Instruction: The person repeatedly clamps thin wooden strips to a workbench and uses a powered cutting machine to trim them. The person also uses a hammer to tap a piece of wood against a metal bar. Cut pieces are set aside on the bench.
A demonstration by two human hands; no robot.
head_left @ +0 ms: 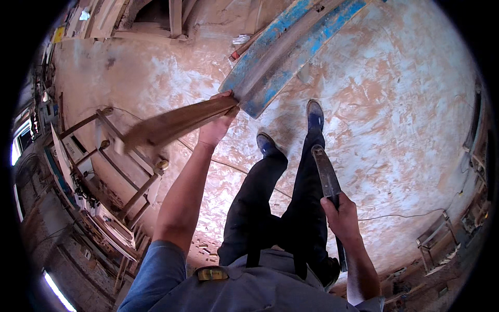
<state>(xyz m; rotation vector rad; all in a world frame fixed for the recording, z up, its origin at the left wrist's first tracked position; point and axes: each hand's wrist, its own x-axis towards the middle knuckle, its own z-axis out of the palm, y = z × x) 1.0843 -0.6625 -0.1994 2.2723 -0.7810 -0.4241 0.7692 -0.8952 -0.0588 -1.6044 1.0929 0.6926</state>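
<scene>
My left hand (217,125) is closed around one end of a brown wooden piece (179,125), which reaches out to the left and is blurred at its far end. Just beyond that hand is the near end of a long plank (283,62) with worn blue paint and a bare brown strip down its middle. In my right hand (343,216), held beside my right leg, is a long dark tool (326,171) with a rounded front end. Its rear part runs back below the hand, and I cannot make out its exact kind.
A wooden frame (127,161) stands on the left, near stacked boards (112,229). A cord (395,216) crosses the dusty floor (384,130). Wooden parts (176,18) are at the far left, and a small stand (436,242) is at the right.
</scene>
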